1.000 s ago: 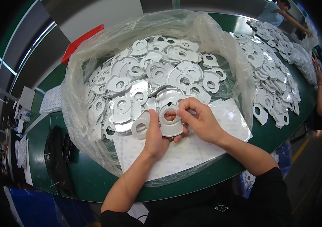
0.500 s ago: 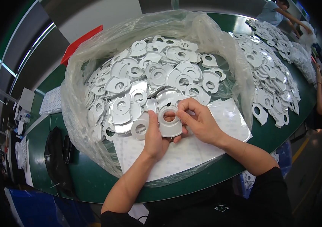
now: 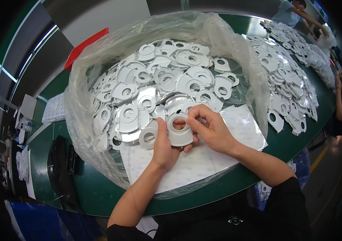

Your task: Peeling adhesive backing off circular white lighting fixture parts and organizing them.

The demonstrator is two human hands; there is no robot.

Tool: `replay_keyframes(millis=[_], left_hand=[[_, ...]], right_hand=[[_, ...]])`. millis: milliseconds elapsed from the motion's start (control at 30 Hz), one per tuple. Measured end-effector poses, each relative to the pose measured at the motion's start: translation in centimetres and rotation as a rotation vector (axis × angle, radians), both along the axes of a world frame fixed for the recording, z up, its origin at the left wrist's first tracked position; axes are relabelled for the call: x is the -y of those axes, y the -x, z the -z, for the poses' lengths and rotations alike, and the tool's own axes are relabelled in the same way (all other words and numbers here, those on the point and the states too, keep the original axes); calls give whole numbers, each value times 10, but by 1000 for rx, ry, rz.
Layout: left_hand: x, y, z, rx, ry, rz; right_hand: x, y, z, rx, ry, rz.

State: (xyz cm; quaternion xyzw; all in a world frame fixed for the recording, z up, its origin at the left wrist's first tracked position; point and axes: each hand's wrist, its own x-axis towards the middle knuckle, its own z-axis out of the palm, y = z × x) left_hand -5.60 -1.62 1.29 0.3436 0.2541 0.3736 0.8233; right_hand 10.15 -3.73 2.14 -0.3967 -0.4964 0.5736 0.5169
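Observation:
Between my two hands is a white plastic part (image 3: 181, 138) with a round hole near its upper end. My left hand (image 3: 166, 146) grips it from the left, the thumb along its edge and fingertips showing beneath its lower right corner. On the other side, my right hand (image 3: 211, 128) pinches the rim beside the hole with thumb and forefinger. Behind them, a heap of similar white plastic parts (image 3: 129, 116) lies in an open clear plastic bag (image 3: 76, 116). White sheets with faint print (image 3: 203, 170) lie under my hands.
A second heap of white parts (image 3: 285, 80) covers the green table (image 3: 94, 188) to the right. At left are a black pouch (image 3: 60, 172) and a bubble-textured white pack (image 3: 53, 107). A red bin edge (image 3: 84, 48) rises behind the bag. Other people (image 3: 289, 14) work at far right.
My hands and the white plastic part stay almost exactly in place. At the far upper right, another person's hand shifts slightly.

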Motion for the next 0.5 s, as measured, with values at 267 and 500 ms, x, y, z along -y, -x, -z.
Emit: replay_keyframes(millis=[267,500], left_hand=[[0,0,3,23,1,-25],[-1,0,2,-14,-31,-21]], right_hand=[[0,0,1,38,-30,11],[0,0,1,60,-53,23]])
